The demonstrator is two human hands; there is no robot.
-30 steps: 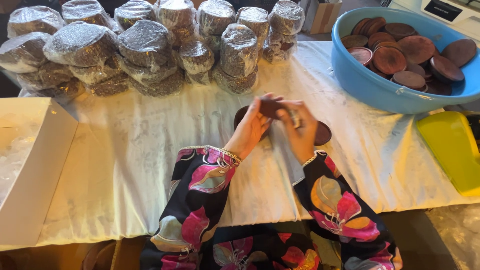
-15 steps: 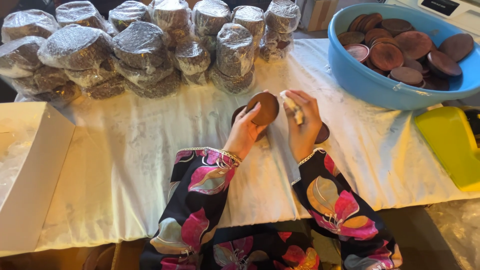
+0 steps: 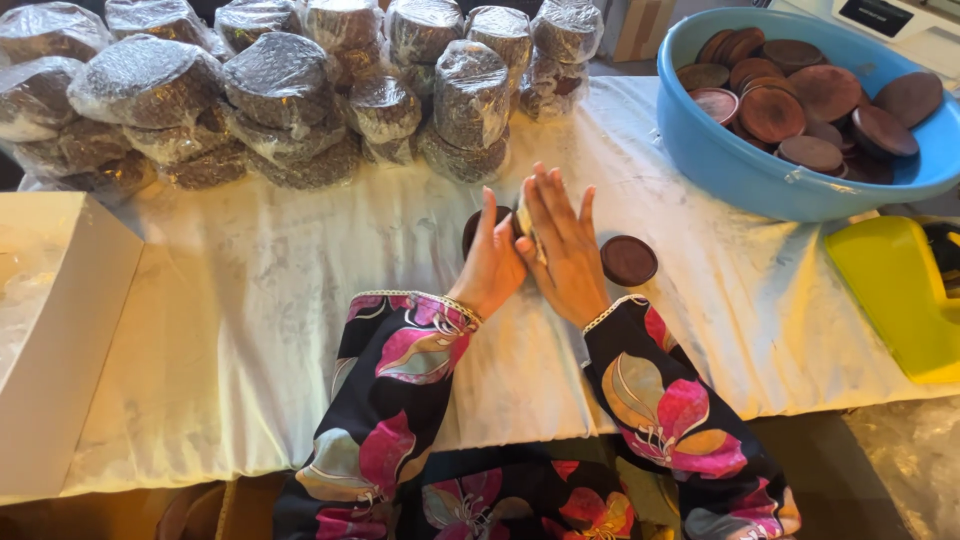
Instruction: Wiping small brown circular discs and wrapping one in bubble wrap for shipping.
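The small pale lump (image 3: 523, 222) is sitting squeezed between your flat palms — your left hand (image 3: 492, 262) and right hand (image 3: 562, 250) are pressing together on it — just above the white cloth (image 3: 300, 300), beside a brown disc (image 3: 628, 260).

Dark brown discs (image 3: 800, 105) fill a bright blue basin (image 3: 740, 170); a white cloth (image 3: 300, 300) covers the desk. The sleeves (image 3: 400, 400) are black with pink flowers (some orange too). A yellow tray (image 3: 900, 300) lies at right.
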